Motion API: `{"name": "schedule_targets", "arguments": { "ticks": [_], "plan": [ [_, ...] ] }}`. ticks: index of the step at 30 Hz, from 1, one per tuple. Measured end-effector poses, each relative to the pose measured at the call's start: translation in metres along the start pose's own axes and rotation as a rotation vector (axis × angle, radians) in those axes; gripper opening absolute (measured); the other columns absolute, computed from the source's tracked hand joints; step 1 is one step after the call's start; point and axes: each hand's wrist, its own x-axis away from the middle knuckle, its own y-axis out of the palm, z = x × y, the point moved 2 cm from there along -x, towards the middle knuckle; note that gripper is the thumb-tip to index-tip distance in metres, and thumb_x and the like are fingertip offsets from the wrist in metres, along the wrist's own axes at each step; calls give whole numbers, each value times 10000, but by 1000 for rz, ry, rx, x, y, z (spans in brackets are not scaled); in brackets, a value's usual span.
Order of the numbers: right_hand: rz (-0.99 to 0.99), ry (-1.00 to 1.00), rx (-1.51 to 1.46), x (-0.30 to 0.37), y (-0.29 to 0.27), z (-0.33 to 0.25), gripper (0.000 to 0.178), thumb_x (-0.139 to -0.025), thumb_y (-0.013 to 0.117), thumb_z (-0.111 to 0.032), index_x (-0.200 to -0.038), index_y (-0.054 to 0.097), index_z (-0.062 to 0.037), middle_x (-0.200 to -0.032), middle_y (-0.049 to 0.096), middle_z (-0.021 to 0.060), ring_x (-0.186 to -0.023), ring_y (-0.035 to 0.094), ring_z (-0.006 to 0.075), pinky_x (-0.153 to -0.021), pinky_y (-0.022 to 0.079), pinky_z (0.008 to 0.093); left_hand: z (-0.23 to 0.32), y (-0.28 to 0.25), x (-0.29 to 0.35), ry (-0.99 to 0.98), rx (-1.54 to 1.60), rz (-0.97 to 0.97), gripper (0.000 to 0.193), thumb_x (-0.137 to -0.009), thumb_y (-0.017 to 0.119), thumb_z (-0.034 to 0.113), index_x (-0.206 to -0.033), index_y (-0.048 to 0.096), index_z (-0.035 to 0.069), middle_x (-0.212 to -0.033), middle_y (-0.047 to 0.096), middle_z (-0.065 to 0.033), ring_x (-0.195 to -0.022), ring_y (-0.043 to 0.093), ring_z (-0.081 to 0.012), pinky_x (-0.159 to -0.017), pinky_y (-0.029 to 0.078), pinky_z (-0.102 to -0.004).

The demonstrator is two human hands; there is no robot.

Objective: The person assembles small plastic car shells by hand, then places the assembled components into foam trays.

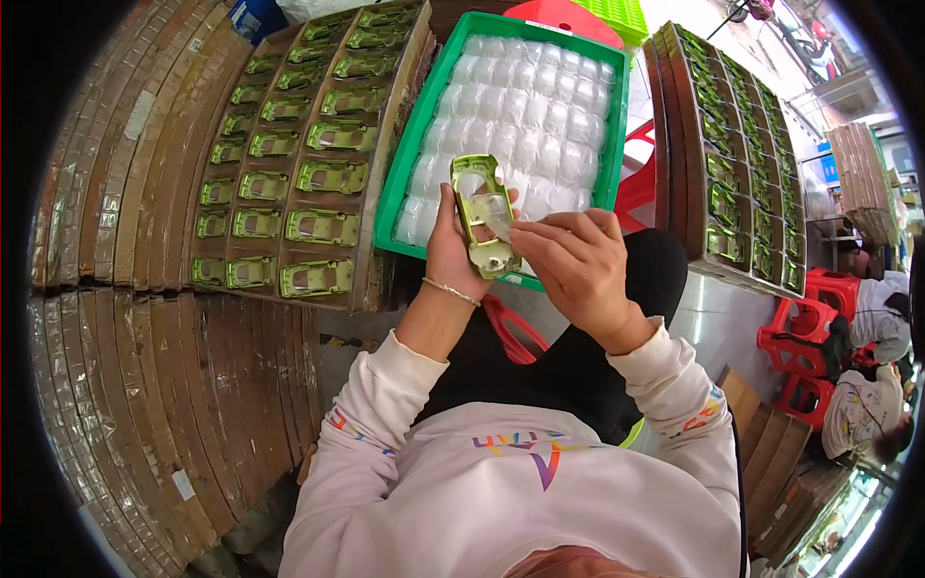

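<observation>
A shiny green toy car body shell (489, 258), with openings in its middle, lies lengthwise in my left hand (450, 252), which is closed round its side. Over the shell, my right hand (584, 275) pinches what looks like a small clear plastic piece (500, 224) at the shell's opening. The fingertips partly cover it. Just beyond both hands, a green plastic tray (409, 144) is filled with rows of clear, rounded plastic pieces (525, 106).
Cardboard trays of green car shells stand at the left (255, 222) and right (725, 202). Stacked cardboard trays (173, 385) line the far left. Red stools (800, 337) and a seated person (862, 409) are at the right.
</observation>
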Motion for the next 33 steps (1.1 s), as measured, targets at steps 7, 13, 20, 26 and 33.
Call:
{"name": "schedule_targets", "arguments": {
  "ticks": [7, 13, 20, 26, 33],
  "plan": [
    [54, 43, -76, 3, -5, -4, 248, -710, 735, -108, -949, 669, -115, -941, 683, -28, -836, 616, 148, -739, 423, 314, 10, -11, 7, 79, 267, -126, 526, -993, 362, 429, -1365, 438, 66, -1407, 436, -138, -1335, 342, -349, -1104, 276, -480],
    [17, 70, -159, 1, -2, -7, 254, -706, 731, -106, -951, 661, -110, -956, 684, -6, -847, 621, 170, -759, 444, 326, 5, -24, 8, 90, 462, -342, 411, -938, 522, 384, -1167, 565, 45, -1300, 527, -144, -1323, 359, -346, -1130, 224, -528],
    [-23, 75, -226, 5, -6, -13, 245, -720, 732, -86, -955, 664, -99, -955, 692, 7, -824, 631, 187, -762, 465, 322, -19, -7, 18, -118, 350, -196, 605, -937, 353, 345, -1392, 331, -54, -1344, 467, -208, -1222, 476, -334, -1104, 318, -396],
    [-93, 35, -278, 9, -14, -13, 259, -718, 734, -92, -966, 657, -100, -955, 692, 2, -838, 629, 179, -764, 470, 329, -21, -25, 17, -486, 619, -527, 584, -936, 418, 290, -1397, 319, -54, -1359, 443, -238, -1260, 440, -355, -1079, 345, -476],
    [-58, 48, -69, 14, -16, -11, 249, -719, 688, -118, -965, 651, -103, -959, 685, -7, -861, 616, 169, -813, 461, 328, -8, -5, 11, -27, 160, -348, 612, -867, 520, 141, -1409, 300, -41, -1441, 316, -252, -1360, 284, -402, -1115, 294, -481]
  ]
}}
